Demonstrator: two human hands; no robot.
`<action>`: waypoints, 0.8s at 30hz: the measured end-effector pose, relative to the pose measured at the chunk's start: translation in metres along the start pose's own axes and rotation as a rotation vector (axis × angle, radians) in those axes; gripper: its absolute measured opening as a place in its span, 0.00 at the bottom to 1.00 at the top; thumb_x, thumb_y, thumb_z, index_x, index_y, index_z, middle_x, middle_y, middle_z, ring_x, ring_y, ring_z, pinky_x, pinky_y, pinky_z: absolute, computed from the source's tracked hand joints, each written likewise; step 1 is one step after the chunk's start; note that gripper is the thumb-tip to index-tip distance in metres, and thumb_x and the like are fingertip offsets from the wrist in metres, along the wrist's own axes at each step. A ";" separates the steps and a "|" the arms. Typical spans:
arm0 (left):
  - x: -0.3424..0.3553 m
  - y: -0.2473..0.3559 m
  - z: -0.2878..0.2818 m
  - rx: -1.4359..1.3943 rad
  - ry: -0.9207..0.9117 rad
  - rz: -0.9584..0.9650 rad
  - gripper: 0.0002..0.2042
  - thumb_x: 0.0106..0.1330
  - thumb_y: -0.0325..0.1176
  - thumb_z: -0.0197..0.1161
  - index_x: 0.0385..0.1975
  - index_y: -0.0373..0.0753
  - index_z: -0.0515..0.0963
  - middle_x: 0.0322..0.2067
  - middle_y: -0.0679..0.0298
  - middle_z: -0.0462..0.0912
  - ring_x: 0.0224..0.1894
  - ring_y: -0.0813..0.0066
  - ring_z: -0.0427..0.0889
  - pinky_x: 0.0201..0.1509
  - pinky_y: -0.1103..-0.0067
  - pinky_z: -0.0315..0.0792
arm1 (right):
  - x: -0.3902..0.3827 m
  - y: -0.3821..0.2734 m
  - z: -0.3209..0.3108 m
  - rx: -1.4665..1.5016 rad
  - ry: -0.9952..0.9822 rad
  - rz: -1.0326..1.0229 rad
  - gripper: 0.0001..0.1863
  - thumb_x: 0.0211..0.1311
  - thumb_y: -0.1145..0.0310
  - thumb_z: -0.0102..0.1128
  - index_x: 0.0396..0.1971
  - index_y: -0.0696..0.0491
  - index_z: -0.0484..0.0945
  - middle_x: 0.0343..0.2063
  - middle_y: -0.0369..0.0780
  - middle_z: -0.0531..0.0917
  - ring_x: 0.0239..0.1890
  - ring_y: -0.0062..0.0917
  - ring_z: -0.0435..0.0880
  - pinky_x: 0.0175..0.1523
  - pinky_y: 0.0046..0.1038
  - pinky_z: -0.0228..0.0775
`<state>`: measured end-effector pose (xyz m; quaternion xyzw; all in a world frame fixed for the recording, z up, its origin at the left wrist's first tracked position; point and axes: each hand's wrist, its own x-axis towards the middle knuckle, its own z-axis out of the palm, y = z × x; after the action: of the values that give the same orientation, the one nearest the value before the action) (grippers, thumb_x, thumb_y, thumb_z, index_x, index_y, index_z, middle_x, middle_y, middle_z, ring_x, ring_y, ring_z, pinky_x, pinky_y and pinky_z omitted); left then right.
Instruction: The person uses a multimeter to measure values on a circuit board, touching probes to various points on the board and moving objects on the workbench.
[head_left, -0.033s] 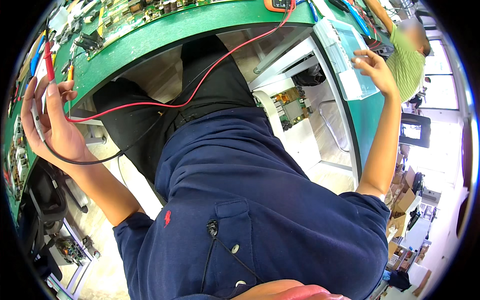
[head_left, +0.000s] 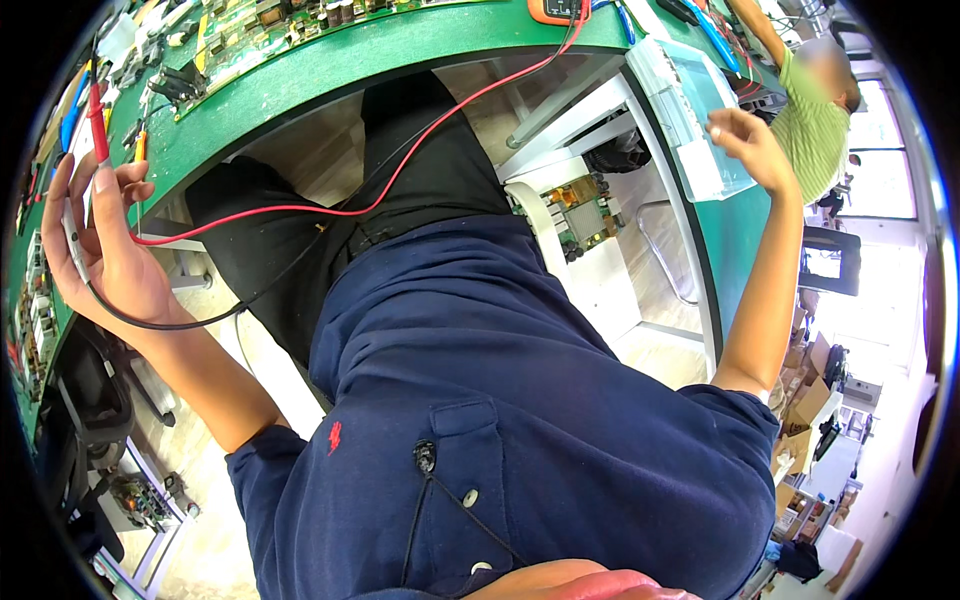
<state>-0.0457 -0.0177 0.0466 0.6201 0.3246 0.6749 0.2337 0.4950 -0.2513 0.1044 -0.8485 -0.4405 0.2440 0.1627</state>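
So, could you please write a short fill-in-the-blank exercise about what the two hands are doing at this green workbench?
1. The left hand holds a probe whose colour is ____.
2. The red lead runs up to an orange ____ on the green bench.
3. The right hand is raised beside a clear plastic ____.

Missing words: red; meter; box

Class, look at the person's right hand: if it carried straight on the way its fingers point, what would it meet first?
The right hand points toward the clear plastic box on the green bench; that would likely come first, though depth is unclear.
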 end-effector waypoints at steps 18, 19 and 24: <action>0.000 0.000 0.003 -0.021 0.001 -0.003 0.16 0.65 0.21 0.56 0.52 0.24 0.68 0.41 0.49 0.80 0.34 0.68 0.83 0.36 0.78 0.77 | 0.000 0.016 0.009 -0.023 -0.080 0.044 0.15 0.61 0.69 0.56 0.48 0.56 0.74 0.37 0.33 0.77 0.35 0.18 0.75 0.40 0.23 0.70; -0.001 0.003 0.000 -0.009 0.017 -0.007 0.16 0.65 0.21 0.57 0.52 0.25 0.68 0.41 0.49 0.80 0.33 0.68 0.83 0.36 0.78 0.78 | 0.007 0.015 0.012 -0.061 -0.087 -0.014 0.14 0.62 0.70 0.55 0.47 0.56 0.73 0.37 0.33 0.77 0.35 0.17 0.75 0.39 0.22 0.70; 0.006 0.013 -0.008 -0.068 0.053 -0.047 0.16 0.63 0.20 0.58 0.51 0.31 0.70 0.41 0.54 0.79 0.31 0.70 0.84 0.32 0.80 0.77 | 0.002 0.034 0.004 -0.102 -0.058 -0.148 0.12 0.63 0.66 0.56 0.38 0.60 0.75 0.29 0.34 0.76 0.32 0.17 0.71 0.38 0.22 0.66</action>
<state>-0.0537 -0.0230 0.0601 0.5860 0.3220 0.6960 0.2619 0.5169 -0.2682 0.0834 -0.8132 -0.5185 0.2332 0.1242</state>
